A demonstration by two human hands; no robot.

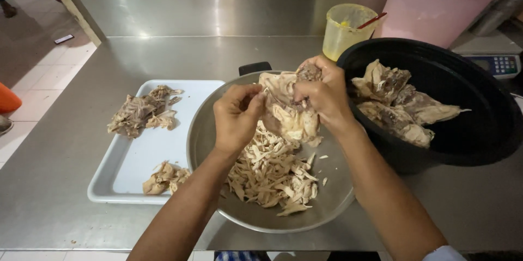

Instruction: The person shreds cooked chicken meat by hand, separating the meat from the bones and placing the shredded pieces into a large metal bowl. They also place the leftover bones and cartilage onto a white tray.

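Chicken [289,111], a cooked piece, pale cream with tan skin and ragged torn edges, hangs in the air above the middle of a wide metal bowl [202,130], gripped from both sides. The left hand [237,116] is curled closed, its fingertips pinching the piece's left edge, while the right hand [324,95] is closed over the top right part, thumb pressed into the meat; holding it between two opposed grips looks suited to pulling it apart, and keeping it over the bowl lets whatever drops land inside. Directly beneath lies a heap of shreds [272,171], thin, pale, fibrous strips, with a few loose bits on the bowl's bare metal. Just right of the bowl, touching or nearly so, stands a black tub [479,130] with more whole cooked pieces [397,103], within easy reach of the right hand. On the left, a white tray [158,152] carries two darker, bonier piles [143,113], set apart from the clean shreds. Behind, a yellow plastic jug [346,29] with a red stick and a pink lidded container [436,5] stand on the steel tabletop [65,152].
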